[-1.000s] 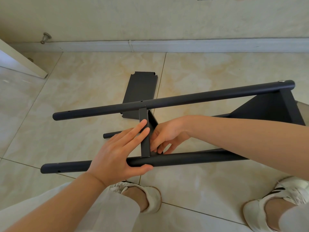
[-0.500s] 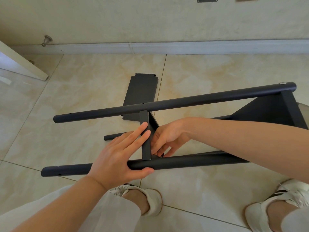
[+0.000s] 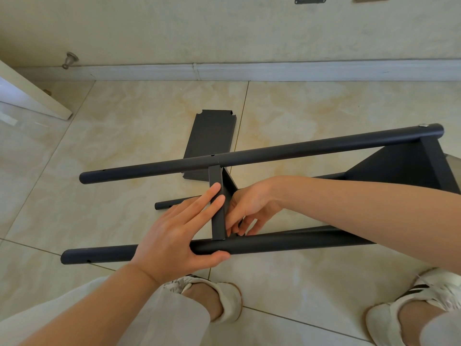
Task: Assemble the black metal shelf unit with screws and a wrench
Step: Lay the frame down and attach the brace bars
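The half-built black metal shelf unit (image 3: 311, 151) lies on its side on the beige tiled floor (image 3: 124, 136), left hand (image 3: 174, 236) thumb-clamping the near black tube (image 3: 274, 243), fingers flat against the black shelf edge (image 3: 217, 216), right hand (image 3: 249, 208) fingertips pinched beside it, contents unclear.

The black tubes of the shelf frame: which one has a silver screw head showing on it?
The upper tube, the one farthest from the person. A silver screw head sits near its right end; the near tube under the left hand shows only empty holes.
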A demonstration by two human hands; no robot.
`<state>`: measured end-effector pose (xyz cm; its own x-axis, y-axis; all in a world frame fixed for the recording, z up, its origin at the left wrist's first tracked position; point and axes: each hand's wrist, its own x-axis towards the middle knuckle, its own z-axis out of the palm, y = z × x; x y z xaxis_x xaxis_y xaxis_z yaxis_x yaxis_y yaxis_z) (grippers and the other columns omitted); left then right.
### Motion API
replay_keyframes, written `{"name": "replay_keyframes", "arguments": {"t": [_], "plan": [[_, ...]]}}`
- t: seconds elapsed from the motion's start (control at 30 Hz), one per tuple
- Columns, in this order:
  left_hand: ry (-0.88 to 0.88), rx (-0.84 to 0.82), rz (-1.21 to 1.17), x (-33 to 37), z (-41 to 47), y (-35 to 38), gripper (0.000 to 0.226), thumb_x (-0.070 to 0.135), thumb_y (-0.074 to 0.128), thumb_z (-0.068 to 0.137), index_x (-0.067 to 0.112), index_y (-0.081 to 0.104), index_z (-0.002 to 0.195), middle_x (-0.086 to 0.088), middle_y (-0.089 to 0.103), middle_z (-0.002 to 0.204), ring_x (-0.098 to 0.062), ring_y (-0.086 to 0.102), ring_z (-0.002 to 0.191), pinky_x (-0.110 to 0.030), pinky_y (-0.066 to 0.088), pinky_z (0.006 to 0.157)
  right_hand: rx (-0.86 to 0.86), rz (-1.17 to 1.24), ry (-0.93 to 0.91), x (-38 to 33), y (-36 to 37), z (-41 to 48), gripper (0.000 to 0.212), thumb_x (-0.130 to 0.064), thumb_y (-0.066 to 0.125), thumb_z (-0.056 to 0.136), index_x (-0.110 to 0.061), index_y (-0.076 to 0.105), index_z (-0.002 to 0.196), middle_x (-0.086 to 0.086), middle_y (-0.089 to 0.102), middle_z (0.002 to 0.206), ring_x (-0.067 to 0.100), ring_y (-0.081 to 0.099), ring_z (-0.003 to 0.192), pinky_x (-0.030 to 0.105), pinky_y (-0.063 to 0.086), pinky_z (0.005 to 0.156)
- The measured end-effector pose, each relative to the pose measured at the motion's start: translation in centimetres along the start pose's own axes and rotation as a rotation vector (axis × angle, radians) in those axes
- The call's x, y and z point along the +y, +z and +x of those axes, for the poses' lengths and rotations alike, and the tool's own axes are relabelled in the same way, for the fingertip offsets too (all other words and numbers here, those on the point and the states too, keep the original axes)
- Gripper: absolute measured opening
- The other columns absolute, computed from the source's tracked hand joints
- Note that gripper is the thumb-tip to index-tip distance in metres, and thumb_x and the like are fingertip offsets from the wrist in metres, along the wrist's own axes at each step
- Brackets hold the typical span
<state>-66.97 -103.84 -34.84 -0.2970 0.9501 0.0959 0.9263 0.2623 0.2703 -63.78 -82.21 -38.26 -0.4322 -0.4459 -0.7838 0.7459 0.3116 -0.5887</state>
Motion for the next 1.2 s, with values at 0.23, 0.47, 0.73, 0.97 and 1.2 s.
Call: {"name": "replay_keyframes", "arguments": {"t": [0.23,0.47,0.73,0.97,1.2], "plan": [[-0.004,-0.004,0.001,-0.07,-0.09,0.07,0.085,0.072,0.052,0.086,0.018,0.037,0.151,0.004,0.028,0.161,-0.012,0.050,0.129,-0.022,0.041,0.102,-0.035,0.043,-0.028,-0.12,-0.16,-0.24,0.004,-0.016,0.065,0.093,-0.014,0.069,0.093,0.003,0.065,0.089,0.019,0.059,0.090,0.032,0.051,0.086],[-0.008,-0.003,0.013,0.07,-0.11,-0.08,0.085,0.072,0.052,0.085,0.017,0.039,0.150,0.005,0.029,0.161,-0.012,0.050,0.128,-0.021,0.040,0.101,-0.048,0.024,-0.023,0.09,-0.32,-0.12,0.014,-0.016,0.069,0.091,-0.017,0.074,0.078,0.001,0.065,0.081,0.017,0.058,0.086,0.031,0.052,0.083],[-0.009,-0.002,0.020,0.08,-0.01,-0.09,0.086,0.071,0.054,0.085,0.017,0.039,0.150,0.004,0.029,0.161,-0.012,0.051,0.128,-0.022,0.041,0.101,-0.077,0.056,-0.029,0.11,-0.44,-0.17,0.016,-0.010,0.067,0.091,-0.017,0.075,0.080,0.001,0.068,0.087,0.018,0.057,0.091,0.033,0.051,0.089],[0.000,-0.018,0.037,0.02,0.06,-0.09,0.086,0.073,0.050,0.087,0.017,0.038,0.151,0.003,0.027,0.162,-0.013,0.051,0.128,-0.023,0.041,0.101,-0.069,0.055,-0.011,0.39,-0.40,0.20,0.009,-0.017,0.067,0.092,-0.014,0.072,0.086,0.005,0.063,0.092,0.022,0.056,0.097,0.036,0.050,0.093],[-0.007,-0.029,0.033,-0.07,-0.04,0.00,0.086,0.074,0.049,0.087,0.020,0.035,0.152,0.006,0.024,0.163,-0.012,0.050,0.129,-0.023,0.040,0.102,-0.085,0.044,-0.033,0.25,-0.66,0.04,0.008,-0.012,0.066,0.092,-0.014,0.072,0.087,0.004,0.066,0.092,0.020,0.056,0.095,0.034,0.051,0.090]]}}
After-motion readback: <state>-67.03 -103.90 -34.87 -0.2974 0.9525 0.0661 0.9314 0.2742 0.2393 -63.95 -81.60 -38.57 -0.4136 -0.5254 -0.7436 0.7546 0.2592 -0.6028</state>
